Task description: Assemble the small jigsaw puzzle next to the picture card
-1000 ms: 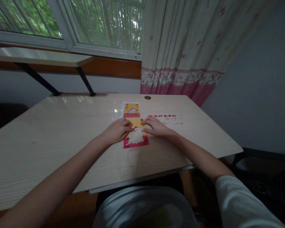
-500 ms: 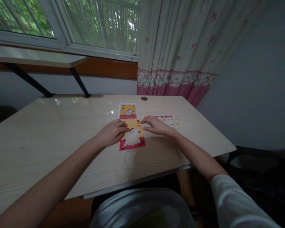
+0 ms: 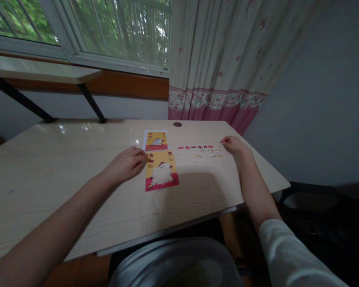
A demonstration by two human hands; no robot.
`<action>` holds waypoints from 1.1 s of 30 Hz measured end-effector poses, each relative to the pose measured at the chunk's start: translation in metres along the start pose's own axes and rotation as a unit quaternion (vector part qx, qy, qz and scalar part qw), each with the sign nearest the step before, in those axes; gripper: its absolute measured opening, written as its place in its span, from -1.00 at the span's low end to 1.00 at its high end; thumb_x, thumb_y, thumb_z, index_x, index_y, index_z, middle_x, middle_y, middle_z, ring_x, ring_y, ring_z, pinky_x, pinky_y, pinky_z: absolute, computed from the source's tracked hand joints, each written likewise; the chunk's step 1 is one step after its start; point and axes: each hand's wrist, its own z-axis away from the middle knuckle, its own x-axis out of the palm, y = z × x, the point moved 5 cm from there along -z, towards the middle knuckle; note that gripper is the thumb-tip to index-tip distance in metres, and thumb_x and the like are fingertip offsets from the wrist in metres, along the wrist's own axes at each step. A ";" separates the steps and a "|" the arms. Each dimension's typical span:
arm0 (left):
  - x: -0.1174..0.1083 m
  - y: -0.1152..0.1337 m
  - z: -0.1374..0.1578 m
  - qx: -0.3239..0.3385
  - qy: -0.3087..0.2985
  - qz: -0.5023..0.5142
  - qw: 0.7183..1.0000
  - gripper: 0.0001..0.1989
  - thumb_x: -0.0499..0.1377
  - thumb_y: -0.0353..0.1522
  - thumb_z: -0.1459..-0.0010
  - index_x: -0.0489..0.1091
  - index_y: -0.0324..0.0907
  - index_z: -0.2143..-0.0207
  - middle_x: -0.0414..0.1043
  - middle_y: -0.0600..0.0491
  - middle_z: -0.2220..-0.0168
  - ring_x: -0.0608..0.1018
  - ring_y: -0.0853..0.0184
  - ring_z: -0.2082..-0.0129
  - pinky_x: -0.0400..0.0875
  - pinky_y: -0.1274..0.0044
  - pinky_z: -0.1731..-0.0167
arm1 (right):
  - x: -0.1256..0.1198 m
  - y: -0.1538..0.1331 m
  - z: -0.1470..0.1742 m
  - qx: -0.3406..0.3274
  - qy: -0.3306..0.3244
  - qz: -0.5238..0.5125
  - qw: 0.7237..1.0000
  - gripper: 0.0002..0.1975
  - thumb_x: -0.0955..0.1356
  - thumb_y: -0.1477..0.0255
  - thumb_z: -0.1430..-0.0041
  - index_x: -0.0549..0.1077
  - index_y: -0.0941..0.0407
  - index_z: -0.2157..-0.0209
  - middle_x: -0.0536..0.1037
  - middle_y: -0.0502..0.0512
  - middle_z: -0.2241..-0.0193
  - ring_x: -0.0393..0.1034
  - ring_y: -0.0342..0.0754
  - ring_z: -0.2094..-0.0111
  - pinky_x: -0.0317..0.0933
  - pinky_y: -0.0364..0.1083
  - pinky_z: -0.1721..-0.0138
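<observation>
A partly assembled jigsaw puzzle point(image 3: 162, 185), yellow above and red below, lies on the desk with a pale gap in its middle. My left hand point(image 3: 130, 162) rests at its left edge, fingers loosely bent and fingertips touching the yellow part. Off to the right, my right hand point(image 3: 235, 144) is at the far end of the loose pieces, its thumb and fingertips brought together low over the desk. Whatever is between them is too small to make out. Red puzzle pieces point(image 3: 187, 147) form a row, with several white and yellow pieces point(image 3: 212, 155) just below.
Behind the puzzle lies a reference picture point(image 3: 156, 147) of a white animal on yellow and red. The wooden desk point(image 3: 77, 159) has a round cable hole point(image 3: 177, 124) near its back edge. A raised shelf point(image 3: 44, 71) stands at the left, and a curtain point(image 3: 215, 95) hangs behind.
My right hand has moved from the puzzle's right edge to the far right of the loose pieces. My left hand has drawn back leftward to the puzzle's edge. The view has shifted slightly.
</observation>
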 end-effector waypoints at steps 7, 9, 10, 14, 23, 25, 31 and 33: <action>-0.001 0.000 0.001 -0.001 0.004 0.008 1.000 -0.70 0.00 -0.38 -0.19 0.54 -0.18 0.24 0.46 -0.08 0.28 0.45 0.19 0.25 0.38 0.37 0.22 | 0.009 0.009 -0.004 -0.008 -0.056 -0.058 0.997 -0.78 0.42 0.43 0.05 0.53 0.19 0.31 0.47 -0.01 0.53 0.28 -0.19 0.52 0.16 -0.21 0.44; -0.001 -0.001 0.001 -0.002 0.002 0.012 1.000 -0.70 0.01 -0.39 -0.19 0.54 -0.18 0.22 0.46 -0.09 0.28 0.45 0.19 0.24 0.38 0.37 0.22 | 0.012 0.007 -0.004 -0.004 -0.075 -0.084 0.994 -0.80 0.42 0.44 0.07 0.53 0.20 0.32 0.45 -0.03 0.54 0.25 -0.20 0.54 0.14 -0.21 0.47; 0.000 -0.001 0.001 -0.002 0.000 0.011 1.000 -0.70 0.01 -0.39 -0.19 0.54 -0.18 0.22 0.46 -0.09 0.28 0.45 0.19 0.24 0.38 0.37 0.22 | 0.013 0.007 -0.004 0.000 -0.081 -0.091 0.993 -0.82 0.41 0.46 0.07 0.52 0.20 0.34 0.44 -0.03 0.55 0.24 -0.21 0.55 0.13 -0.21 0.48; 0.001 0.000 0.001 0.000 -0.011 -0.004 1.000 -0.69 0.00 -0.39 -0.19 0.54 -0.19 0.21 0.46 -0.09 0.28 0.44 0.20 0.24 0.38 0.37 0.22 | 0.014 0.006 -0.004 0.008 -0.091 -0.099 0.991 -0.91 0.41 0.53 0.10 0.48 0.20 0.44 0.44 -0.02 0.55 0.26 -0.20 0.54 0.17 -0.21 0.45; -0.002 0.006 -0.002 -0.013 0.001 0.012 1.000 -0.70 0.00 -0.39 -0.18 0.54 -0.21 0.24 0.48 -0.09 0.25 0.45 0.21 0.24 0.40 0.36 0.20 | 0.010 -0.020 0.003 -0.014 -0.090 -0.166 0.982 -0.85 0.39 0.49 0.03 0.49 0.22 0.34 0.49 0.05 0.54 0.30 -0.18 0.55 0.19 -0.19 0.49; -0.002 0.008 -0.003 -0.021 0.013 0.045 0.999 -0.69 0.00 -0.40 -0.17 0.54 -0.21 0.22 0.49 -0.09 0.23 0.46 0.21 0.21 0.40 0.35 0.16 | 0.008 -0.040 0.004 -0.054 -0.078 -0.199 0.975 -0.79 0.39 0.46 0.02 0.51 0.21 0.28 0.53 0.08 0.50 0.34 -0.16 0.51 0.21 -0.19 0.46; 0.001 0.017 -0.007 -0.081 0.063 0.173 0.980 -0.70 0.04 -0.36 -0.14 0.54 -0.18 0.20 0.52 -0.07 0.22 0.48 0.18 0.19 0.38 0.31 0.12 | 0.023 -0.115 0.015 -0.158 -0.100 -0.328 0.926 -0.71 0.44 0.32 0.06 0.55 0.20 0.28 0.58 0.11 0.45 0.43 -0.13 0.45 0.30 -0.16 0.40; 0.002 0.022 -0.009 -0.107 0.070 0.207 0.970 -0.72 0.06 -0.34 -0.15 0.54 -0.17 0.22 0.54 -0.06 0.24 0.49 0.19 0.21 0.38 0.32 0.15 | 0.036 -0.141 0.025 -0.170 -0.115 -0.371 0.906 -0.68 0.47 0.30 0.08 0.55 0.19 0.27 0.59 0.13 0.41 0.45 -0.12 0.41 0.33 -0.14 0.36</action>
